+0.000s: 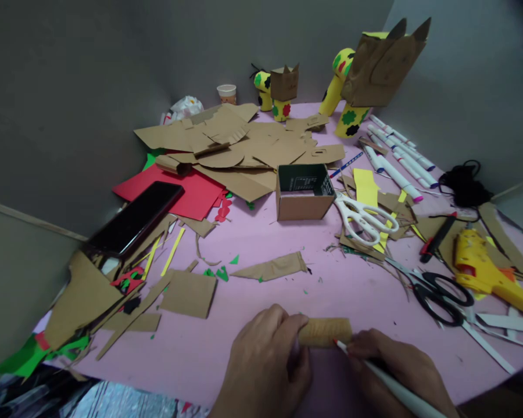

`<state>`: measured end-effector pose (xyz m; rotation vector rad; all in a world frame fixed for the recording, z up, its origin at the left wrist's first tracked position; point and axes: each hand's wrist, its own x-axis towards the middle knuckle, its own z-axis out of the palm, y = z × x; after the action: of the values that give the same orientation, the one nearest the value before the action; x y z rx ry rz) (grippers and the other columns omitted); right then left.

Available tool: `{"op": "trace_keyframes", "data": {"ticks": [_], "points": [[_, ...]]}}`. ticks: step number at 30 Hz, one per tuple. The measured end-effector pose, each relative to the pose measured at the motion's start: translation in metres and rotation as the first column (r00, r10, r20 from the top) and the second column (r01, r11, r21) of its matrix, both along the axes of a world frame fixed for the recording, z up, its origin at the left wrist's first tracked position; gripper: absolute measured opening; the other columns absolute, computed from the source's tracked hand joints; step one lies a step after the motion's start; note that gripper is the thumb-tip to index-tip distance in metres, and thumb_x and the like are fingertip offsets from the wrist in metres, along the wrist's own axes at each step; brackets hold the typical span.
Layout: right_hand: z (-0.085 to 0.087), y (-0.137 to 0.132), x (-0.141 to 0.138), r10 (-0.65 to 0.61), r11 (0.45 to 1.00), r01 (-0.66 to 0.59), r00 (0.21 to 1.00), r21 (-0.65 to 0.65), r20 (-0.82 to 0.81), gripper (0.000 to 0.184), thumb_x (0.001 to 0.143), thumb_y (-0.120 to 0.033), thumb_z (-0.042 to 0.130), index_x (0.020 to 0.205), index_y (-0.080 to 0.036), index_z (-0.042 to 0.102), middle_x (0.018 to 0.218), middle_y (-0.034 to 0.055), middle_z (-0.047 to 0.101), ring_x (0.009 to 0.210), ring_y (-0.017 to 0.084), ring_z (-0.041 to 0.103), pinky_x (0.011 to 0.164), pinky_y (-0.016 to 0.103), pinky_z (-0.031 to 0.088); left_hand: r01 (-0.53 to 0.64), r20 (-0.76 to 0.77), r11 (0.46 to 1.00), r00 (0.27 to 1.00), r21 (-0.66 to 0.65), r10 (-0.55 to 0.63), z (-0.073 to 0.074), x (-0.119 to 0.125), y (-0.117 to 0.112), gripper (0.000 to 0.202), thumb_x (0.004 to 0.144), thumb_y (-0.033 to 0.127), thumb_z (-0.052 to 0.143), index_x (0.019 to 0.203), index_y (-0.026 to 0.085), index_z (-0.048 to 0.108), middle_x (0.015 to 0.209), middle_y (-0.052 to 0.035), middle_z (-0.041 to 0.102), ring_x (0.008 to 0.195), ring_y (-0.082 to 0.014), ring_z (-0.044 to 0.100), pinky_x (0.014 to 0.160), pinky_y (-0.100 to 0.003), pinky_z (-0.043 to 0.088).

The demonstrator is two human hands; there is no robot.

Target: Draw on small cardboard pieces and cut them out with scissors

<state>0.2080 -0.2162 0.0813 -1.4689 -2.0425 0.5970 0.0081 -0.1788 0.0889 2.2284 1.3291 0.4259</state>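
Observation:
Near the front edge of the pink table, my left hand is closed around the left end of a small brown cardboard roll, which lies sideways. Pinched in my right hand is a white marker with a red tip. That tip touches the roll, or nearly so, close to its right end. A torn cardboard strip lies just beyond both hands. Farther back stands an open cardboard box with a dark green inside.
Black scissors, white scissors, a yellow glue gun and several markers lie right. Left are a phone, red paper and cardboard scraps. Spotted yellow figures with cardboard heads stand behind a cardboard pile.

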Motion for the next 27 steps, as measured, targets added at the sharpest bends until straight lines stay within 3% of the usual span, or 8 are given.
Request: {"op": "trace_keyframes", "data": {"ticks": [6,27], "points": [[-0.0054,-0.0034,0.003,-0.02,0.999,0.019,1.0,-0.035,-0.022,0.014,0.084,-0.016,0.044,0.076,-0.022,0.054,0.054,-0.0036,0.064,0.041,0.01,0.06,0.043,0.016,0.047,-0.004,-0.007,1.0,1.0,-0.004,0.004,-0.0021,0.0003,-0.001,0.032,0.074,0.015,0.052,0.104,0.023,0.061,0.085,-0.0053,0.062,0.077,-0.0215,0.059,0.064,-0.034,0.05],[0.004,0.004,-0.0046,0.008,0.999,-0.005,0.998,0.049,-0.057,0.017,0.081,-0.014,0.043,0.067,-0.023,0.048,0.048,-0.0064,0.056,0.036,0.008,0.053,0.038,0.015,0.042,-0.004,0.02,1.0,1.0,0.007,0.004,-0.0002,-0.0002,-0.0009,0.031,0.073,0.013,0.051,0.102,0.02,0.062,0.083,-0.0073,0.062,0.077,-0.0242,0.06,0.063,-0.039,0.052]]}}
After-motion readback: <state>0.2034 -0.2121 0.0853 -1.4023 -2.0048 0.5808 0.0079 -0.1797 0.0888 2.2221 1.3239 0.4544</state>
